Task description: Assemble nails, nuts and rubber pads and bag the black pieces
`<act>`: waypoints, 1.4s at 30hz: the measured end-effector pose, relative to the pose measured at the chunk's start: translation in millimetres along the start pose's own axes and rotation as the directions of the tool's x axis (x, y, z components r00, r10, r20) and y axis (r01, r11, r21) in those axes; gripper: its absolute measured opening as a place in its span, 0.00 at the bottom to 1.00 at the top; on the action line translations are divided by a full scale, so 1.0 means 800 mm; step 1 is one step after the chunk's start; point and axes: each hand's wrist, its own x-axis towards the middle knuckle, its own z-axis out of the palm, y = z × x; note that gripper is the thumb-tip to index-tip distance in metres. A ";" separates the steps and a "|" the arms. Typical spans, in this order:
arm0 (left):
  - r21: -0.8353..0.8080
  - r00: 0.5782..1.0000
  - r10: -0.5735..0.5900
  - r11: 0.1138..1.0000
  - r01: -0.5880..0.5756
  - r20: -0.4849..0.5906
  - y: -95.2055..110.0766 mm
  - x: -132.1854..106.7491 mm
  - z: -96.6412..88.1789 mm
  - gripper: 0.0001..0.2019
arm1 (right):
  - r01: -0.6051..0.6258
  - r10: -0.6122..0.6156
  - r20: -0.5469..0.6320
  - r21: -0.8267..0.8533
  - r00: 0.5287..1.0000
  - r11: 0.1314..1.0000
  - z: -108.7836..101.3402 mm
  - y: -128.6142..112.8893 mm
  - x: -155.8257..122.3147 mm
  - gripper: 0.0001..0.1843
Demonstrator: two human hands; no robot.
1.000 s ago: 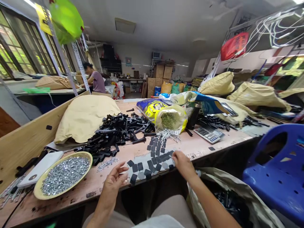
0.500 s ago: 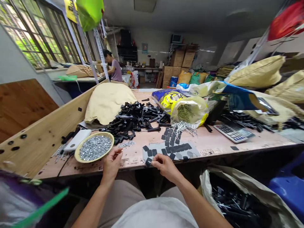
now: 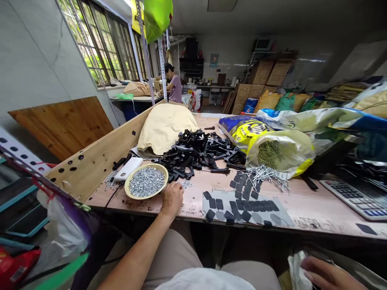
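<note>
My left hand rests on the bench beside a cream bowl heaped with small metal nuts. Its fingers are curled together at a small scatter of loose nuts, and whatever they pinch is hidden. At the lower right, my right hand, smeared a little by motion, hovers at the rim of a pale sack. Its fingers are stretched out and I see nothing in them. Black square pads lie in rows on a grey sheet at the bench's front edge.
Behind lie a pile of black plastic parts, a cream cloth bag and long metal bolts spilling by a yellow-blue bag. A calculator sits at right, a white power bank at left. A person works farther back.
My right hand has left the pads and swung right and down to the sack. My left hand has moved onto the loose nuts. The view has turned left.
</note>
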 end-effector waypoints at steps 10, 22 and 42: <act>-0.171 0.998 -0.045 0.984 0.053 0.051 0.019 -0.012 -0.012 0.06 | 0.419 -0.448 0.034 -0.421 0.893 0.804 0.060 -0.336 0.196 0.15; -0.797 0.757 -0.262 -0.099 0.595 0.598 0.055 -0.032 -0.051 0.23 | 0.419 -0.514 -0.007 -0.570 0.858 0.707 0.121 -0.367 0.279 0.06; -0.848 0.827 -0.219 -0.005 0.529 0.517 0.118 -0.047 -0.033 0.21 | 0.632 -0.641 -0.127 -0.109 0.757 0.768 0.131 -0.383 0.095 0.11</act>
